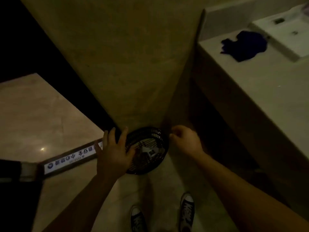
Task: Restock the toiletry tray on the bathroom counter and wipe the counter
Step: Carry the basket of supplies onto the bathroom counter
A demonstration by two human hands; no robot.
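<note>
Your left hand (115,151) and right hand (185,141) are bare. Your left forearm (87,195) and right forearm (242,183) are uncovered along their full visible length, down to the bottom edge of the view. On your feet you wear a pair of dark canvas lace-up sneakers: the left sneaker (138,219) and the right sneaker (187,210). Each has a white rounded rubber toe cap and pale laces crossed over the dark upper. In the dim light the upper's exact colour cannot be determined. The legs above the sneakers are too blurred to describe.
</note>
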